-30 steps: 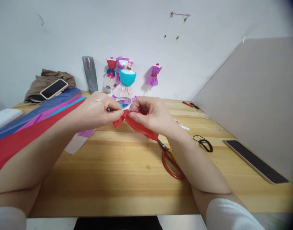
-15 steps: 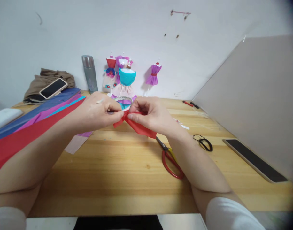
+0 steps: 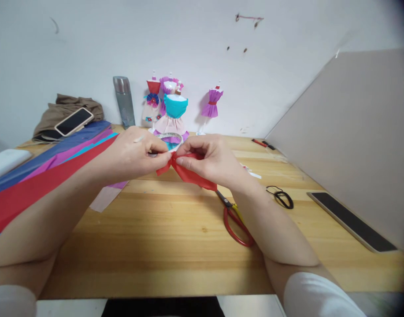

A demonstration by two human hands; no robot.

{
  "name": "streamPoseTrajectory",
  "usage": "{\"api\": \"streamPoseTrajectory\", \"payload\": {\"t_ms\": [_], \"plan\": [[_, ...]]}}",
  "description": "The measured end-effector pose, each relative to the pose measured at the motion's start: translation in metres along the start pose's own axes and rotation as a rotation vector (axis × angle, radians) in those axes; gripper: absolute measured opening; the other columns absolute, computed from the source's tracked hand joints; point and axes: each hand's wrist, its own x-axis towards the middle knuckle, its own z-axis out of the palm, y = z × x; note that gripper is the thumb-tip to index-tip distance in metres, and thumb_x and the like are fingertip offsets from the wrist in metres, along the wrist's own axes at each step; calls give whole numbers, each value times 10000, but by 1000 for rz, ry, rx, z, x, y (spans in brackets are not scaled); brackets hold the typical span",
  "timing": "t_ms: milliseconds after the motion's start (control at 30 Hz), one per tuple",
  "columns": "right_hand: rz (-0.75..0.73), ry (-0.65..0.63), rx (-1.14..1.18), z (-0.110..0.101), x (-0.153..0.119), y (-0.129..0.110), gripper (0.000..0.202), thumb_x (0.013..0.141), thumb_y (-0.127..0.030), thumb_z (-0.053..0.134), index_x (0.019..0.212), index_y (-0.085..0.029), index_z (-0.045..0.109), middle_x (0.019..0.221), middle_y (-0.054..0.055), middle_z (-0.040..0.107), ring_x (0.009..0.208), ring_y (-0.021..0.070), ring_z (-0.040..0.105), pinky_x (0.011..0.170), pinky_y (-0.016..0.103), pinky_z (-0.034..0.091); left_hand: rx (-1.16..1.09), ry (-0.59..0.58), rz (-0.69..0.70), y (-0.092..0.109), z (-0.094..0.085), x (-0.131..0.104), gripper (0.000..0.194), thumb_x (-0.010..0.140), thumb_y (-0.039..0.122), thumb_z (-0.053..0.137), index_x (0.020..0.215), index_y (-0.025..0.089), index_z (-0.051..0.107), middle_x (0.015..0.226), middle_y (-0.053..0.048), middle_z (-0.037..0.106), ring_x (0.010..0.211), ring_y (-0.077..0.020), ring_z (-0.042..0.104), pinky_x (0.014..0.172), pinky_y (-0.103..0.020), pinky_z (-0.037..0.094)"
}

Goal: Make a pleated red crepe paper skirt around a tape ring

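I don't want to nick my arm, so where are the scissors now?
In the head view, the scissors lie right of centre on the wooden table, partly hidden by your right forearm, blades pointing toward the red fabric.

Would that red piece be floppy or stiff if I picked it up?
The red piece is probably floppy, since it bunches between the left hand and the right hand. It's likely light, because a pinch seems enough to hold it. It looks thin, so it might crease easily.
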Motion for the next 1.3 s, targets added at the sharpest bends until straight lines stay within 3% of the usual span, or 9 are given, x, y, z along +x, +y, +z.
{"api": "streamPoseTrajectory", "payload": {"t_ms": [233,633,767,933,1033,1133,1233,1300], "plan": [[11,34,10,0,2,3,131,744,-233,653,647,-190,577,607,-7,578,574,122,511,545,265,380,59,21,4,1,3,-1,316,834,259,520,582,155,678,473,43,392,500,-78,287,520,-289,178],[16,65,48,-1,4,8,234,707,-230,716,734,-211,483,634,-36,514,578,115,466,532,265,335,130,-4,109,-2,3,-2,352,862,253,489,554,173,639,488,16,475,502,-89,332,533,-296,209],[65,-14,95,-4,3,7,223,725,-216,694,916,-198,580,605,-62,483,561,108,455,547,255,325,166,-12,147,-5,5,-3,347,868,261,493,571,173,650,486,12,477,499,-91,335,529,-293,213],[116,-135,244,-8,7,13,140,717,-305,716,695,-185,648,611,-13,530,605,132,493,576,272,361,112,10,114,-4,5,-2,339,885,327,495,693,183,735,507,8,531,504,-98,377,533,-273,252],[223,-86,438,-9,11,17,186,653,-322,784,699,-191,661,628,-6,586,609,142,536,580,276,398,-7,118,37,-3,2,-2,339,883,434,558,987,194,774,678,-1,660,551,-99,452,564,-242,327],[285,12,614,-11,15,20,229,597,-303,823,699,-184,657,656,1,632,604,138,565,577,271,426,-136,357,11,-3,0,-3,490,839,478,656,1240,199,690,1025,-55,718,607,-95,508,584,-234,403],[272,111,726,-14,18,22,223,576,-291,831,670,-177,665,656,4,659,602,130,584,583,264,453,-249,519,-72,-5,2,-1,514,816,517,685,1196,170,685,1044,-82,695,622,-109,545,573,-249,438],[265,157,780,-16,20,22,220,554,-286,839,651,-174,676,650,3,674,606,128,597,590,258,467,-303,438,-189,-6,5,3,444,787,557,686,991,164,725,835,-56,687,596,-131,561,540,-253,431]]}}
